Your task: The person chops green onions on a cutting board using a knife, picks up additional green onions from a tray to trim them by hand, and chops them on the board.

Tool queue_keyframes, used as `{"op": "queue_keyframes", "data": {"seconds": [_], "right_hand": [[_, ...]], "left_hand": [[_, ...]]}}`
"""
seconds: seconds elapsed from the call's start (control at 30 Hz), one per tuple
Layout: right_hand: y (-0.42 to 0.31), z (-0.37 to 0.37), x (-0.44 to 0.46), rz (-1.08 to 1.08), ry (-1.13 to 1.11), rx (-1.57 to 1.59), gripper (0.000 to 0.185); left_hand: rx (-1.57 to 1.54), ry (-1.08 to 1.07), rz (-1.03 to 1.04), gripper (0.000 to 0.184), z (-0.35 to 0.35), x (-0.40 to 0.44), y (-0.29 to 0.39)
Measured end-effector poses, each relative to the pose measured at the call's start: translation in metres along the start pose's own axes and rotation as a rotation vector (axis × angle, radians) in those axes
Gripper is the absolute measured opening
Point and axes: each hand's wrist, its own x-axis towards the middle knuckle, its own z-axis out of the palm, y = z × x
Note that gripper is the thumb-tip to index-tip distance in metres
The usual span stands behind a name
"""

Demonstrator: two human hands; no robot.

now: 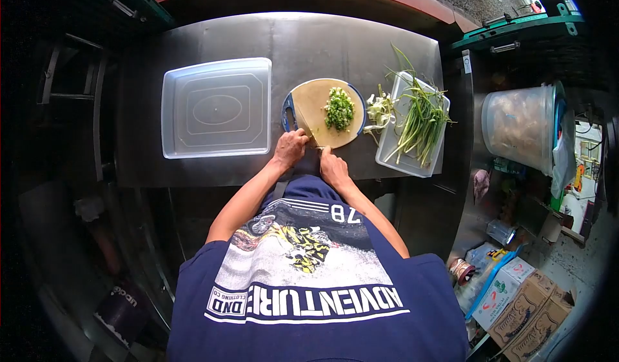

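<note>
A round cutting board (316, 97) with a blue rim and handle slot lies on the steel table. On its right half is a heap of chopped green onions (338, 109). My left hand (292, 146) is closed at the board's near-left edge; what its fingers hold is too small to make out. Beside it my right hand (333, 166) has its fingers pinched together at the near edge, with a small pale bit at the tips. A thin slanting line crosses the board above my hands; I cannot tell whether it is a blade.
Left of the board sits a clear plastic container (216, 109). To the right, a tray (407, 162) bears whole green onions (422, 120), with pale trimmings (379, 111) beside it. A large lidded tub (519, 123) and cardboard boxes (525, 310) stand farther right.
</note>
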Motion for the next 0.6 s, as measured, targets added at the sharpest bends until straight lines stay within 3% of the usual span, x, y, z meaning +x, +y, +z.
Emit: {"op": "queue_keyframes", "data": {"seconds": [0.23, 0.6], "right_hand": [[-0.014, -0.026, 0.016, -0.009, -0.036, -0.048, 0.022], [0.0, -0.006, -0.011, -0.01, -0.003, -0.07, 0.02]], "left_hand": [[0.008, -0.014, 0.01, 0.014, 0.0, -0.002, -0.001], [-0.129, -0.004, -0.04, 0.008, 0.006, -0.003, -0.004]]}}
